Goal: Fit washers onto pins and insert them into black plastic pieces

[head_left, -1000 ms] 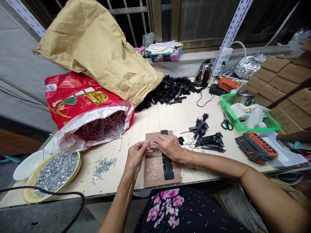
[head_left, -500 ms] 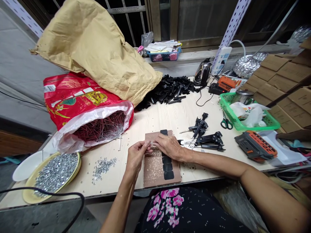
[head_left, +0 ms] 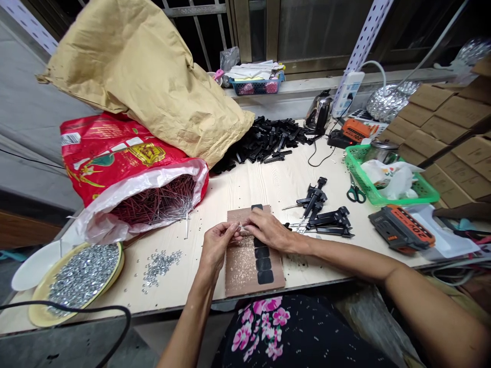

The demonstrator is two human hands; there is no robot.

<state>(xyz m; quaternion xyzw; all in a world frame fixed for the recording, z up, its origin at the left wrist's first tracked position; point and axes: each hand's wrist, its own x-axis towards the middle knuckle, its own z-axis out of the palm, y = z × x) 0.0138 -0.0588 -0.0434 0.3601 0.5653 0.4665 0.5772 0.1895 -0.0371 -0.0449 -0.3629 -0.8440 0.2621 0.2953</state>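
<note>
My left hand [head_left: 218, 241] is closed, thumb and fingertips pinched on a small shiny metal piece [head_left: 241, 226]. Facing it, my right hand [head_left: 269, 230] is bent with its fingertips pressed together at the same piece; what exactly lies in them is hidden. Both hands are over a brown board [head_left: 238, 286] strewn with pale crumbs. A column of black square pads [head_left: 264, 264] runs down the board, partly covered by my right hand. To the left lies a loose scatter of small silvery metal rings [head_left: 158, 268]. Black plastic pieces with metal rods [head_left: 330, 221] lie right of the board.
A yellow bowl [head_left: 37, 318] of silvery rings stands at the left edge. Behind it, a red bag [head_left: 95, 148] spills long thin rods. A paper sack [head_left: 153, 76] leans over a black heap [head_left: 272, 140]. Scissors [head_left: 356, 193], a green basket [head_left: 433, 193] and a battery pack [head_left: 401, 230] stand right.
My fingertips have shifted slightly around the small metal piece, and the thin shaft seen between them now looks like a shiny bit. The view has moved slightly; the rest lies as before.
</note>
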